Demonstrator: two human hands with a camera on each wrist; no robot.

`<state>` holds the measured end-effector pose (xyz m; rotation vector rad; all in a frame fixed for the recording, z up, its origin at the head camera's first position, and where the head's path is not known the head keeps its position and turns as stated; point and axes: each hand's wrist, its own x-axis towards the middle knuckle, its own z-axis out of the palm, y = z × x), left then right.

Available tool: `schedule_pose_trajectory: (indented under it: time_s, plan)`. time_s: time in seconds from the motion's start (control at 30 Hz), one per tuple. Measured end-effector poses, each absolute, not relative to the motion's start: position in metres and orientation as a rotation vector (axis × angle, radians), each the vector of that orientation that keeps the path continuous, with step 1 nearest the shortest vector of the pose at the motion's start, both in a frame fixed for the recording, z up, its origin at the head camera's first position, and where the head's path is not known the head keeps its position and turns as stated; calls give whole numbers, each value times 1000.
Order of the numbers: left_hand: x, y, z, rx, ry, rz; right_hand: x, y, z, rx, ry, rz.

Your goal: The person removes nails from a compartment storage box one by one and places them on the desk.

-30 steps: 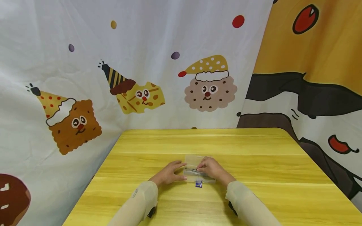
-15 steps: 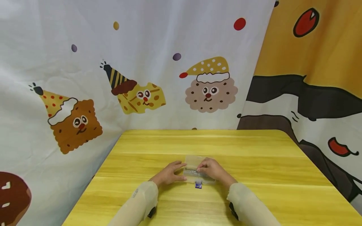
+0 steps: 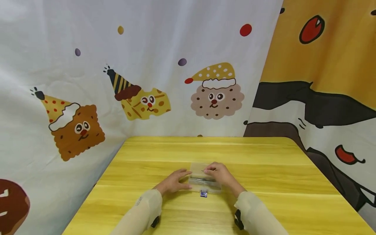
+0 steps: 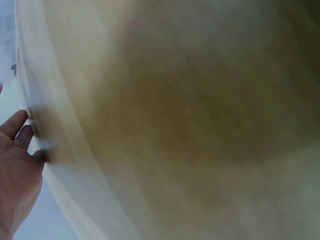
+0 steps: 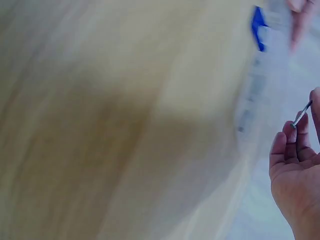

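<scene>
A clear plastic case lies on the table with its lid raised at the back and a blue-purple latch at the front. Thin metal pieces lie in its left part. My left hand is at the case's left side, fingers extended and thumb apart; whether they touch it is hard to tell. Above the case, my right hand pinches a small silver screw between thumb and fingers. The case is blurred in the right wrist view; the left wrist view shows only my left fingers.
The wooden-patterned table extends around the case on every side. Behind it and to the left hangs a white curtain with cartoon biscuits; another printed curtain hangs at the right.
My right hand has risen slightly from the metal pieces, bringing the screw up over the case. My left hand keeps its place beside the case. The head view has shifted a little.
</scene>
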<state>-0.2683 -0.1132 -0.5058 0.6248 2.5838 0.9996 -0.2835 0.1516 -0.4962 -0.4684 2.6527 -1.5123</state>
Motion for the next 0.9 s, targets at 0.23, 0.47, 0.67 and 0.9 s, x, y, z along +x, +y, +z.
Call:
schedule_pose_trajectory:
  time_s: [0.23, 0.47, 0.67, 0.9]
  plan:
    - [-266, -115, -507, 639, 2567, 1014, -277, 177, -488, -303, 2679, -1537]
    - [-266, -114, -503, 671, 2587, 988, -269, 216, -489, -210, 2736, -1461]
    - [-264, -116, -500, 702, 2615, 960, -267, 240, -493, -318, 2817, -1279]
    - [-261, -125, -503, 668, 2597, 1015, -271, 254, -498, -374, 2822, -1203]
